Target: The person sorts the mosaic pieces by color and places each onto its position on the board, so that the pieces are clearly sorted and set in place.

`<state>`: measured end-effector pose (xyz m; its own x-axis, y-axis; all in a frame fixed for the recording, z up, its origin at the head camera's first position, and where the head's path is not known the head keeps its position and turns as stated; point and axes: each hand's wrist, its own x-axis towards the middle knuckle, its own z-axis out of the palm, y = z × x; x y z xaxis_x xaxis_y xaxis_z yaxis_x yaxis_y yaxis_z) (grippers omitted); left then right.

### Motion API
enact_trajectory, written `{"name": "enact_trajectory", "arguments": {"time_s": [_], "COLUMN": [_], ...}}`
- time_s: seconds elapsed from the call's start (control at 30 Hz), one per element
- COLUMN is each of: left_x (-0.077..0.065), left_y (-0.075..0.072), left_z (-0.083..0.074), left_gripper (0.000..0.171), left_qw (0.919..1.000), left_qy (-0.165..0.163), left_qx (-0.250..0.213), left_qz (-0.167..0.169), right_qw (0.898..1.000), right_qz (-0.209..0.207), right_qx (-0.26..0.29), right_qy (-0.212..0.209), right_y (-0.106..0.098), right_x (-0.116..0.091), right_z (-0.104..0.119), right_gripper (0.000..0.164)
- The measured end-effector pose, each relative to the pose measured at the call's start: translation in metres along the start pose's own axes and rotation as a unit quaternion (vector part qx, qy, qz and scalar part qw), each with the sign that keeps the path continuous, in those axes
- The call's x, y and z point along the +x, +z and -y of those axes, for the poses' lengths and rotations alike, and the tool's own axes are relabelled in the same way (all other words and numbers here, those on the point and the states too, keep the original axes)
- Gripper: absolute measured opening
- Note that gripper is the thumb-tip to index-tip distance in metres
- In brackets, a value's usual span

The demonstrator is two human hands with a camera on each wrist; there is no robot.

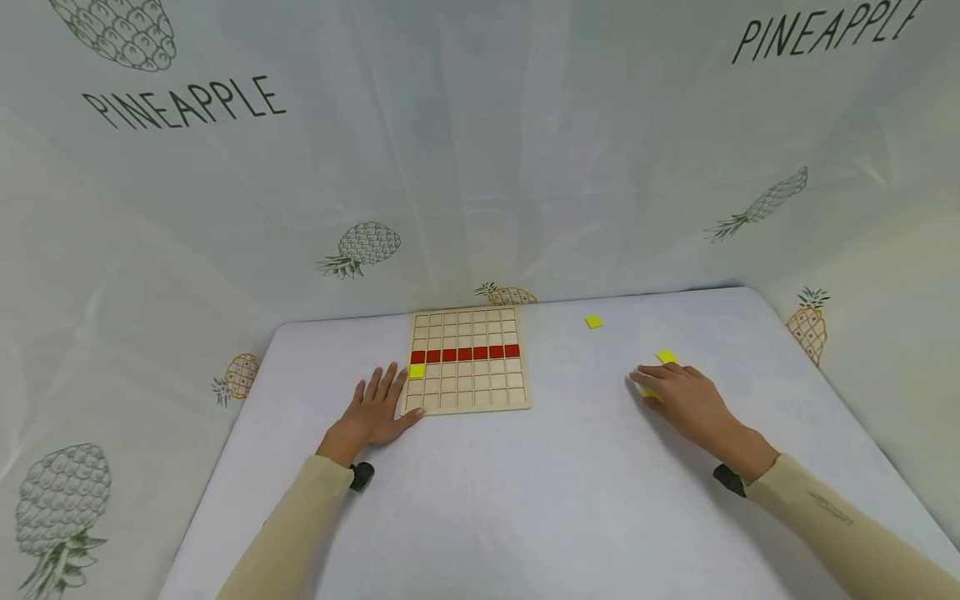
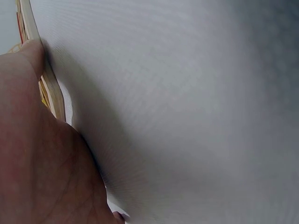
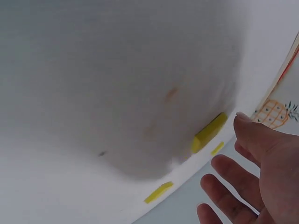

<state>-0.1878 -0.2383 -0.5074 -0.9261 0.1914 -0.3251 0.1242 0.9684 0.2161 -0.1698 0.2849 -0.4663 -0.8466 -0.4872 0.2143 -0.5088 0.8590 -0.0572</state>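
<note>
A pale wooden grid board (image 1: 465,407) lies near the table's far edge. One row of red square tiles (image 1: 465,354) crosses it, and a yellow tile (image 1: 417,371) sits in the leftmost cell just below that row. With fingers spread, my left hand (image 1: 375,414) rests at the board's left side, the thumb on its lower left corner. Over on the right, my right hand (image 1: 686,404) hovers above another yellow tile (image 3: 210,133), partly covered by it in the head view. From the right wrist, thumb and fingers look parted, with that tile just beyond the thumb tip.
Two more loose yellow tiles lie on the white table (image 1: 525,500): one tile (image 1: 667,356) just beyond my right hand, another tile (image 1: 594,322) near the far edge. A pineapple-print cloth (image 1: 480,167) hangs behind the table and along its sides.
</note>
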Motion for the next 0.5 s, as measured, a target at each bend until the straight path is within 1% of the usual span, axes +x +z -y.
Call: {"name": "enact_trajectory", "arguments": {"time_s": [0.2, 0.37, 0.5], "left_x": [0.0, -0.001, -0.001], "left_y": [0.0, 0.0, 0.0], "left_z": [0.001, 0.0, 0.0], "left_gripper": [0.097, 0.097, 0.097], "left_qw": [1.0, 1.0, 1.0], "left_qy": [0.003, 0.005, 0.004], "left_qx": [-0.004, -0.004, -0.002], "left_qz": [-0.001, 0.0, 0.001], "right_qw": [1.0, 1.0, 1.0], "right_qz": [0.0, -0.016, -0.024], "right_qx": [0.005, 0.014, 0.007], "right_qy": [-0.003, -0.01, -0.016], "right_y": [0.001, 0.004, 0.006], "right_x": [-0.01, -0.016, -0.018], "right_z": [-0.004, -0.006, -0.005], "right_gripper": [0.039, 0.035, 0.032]}}
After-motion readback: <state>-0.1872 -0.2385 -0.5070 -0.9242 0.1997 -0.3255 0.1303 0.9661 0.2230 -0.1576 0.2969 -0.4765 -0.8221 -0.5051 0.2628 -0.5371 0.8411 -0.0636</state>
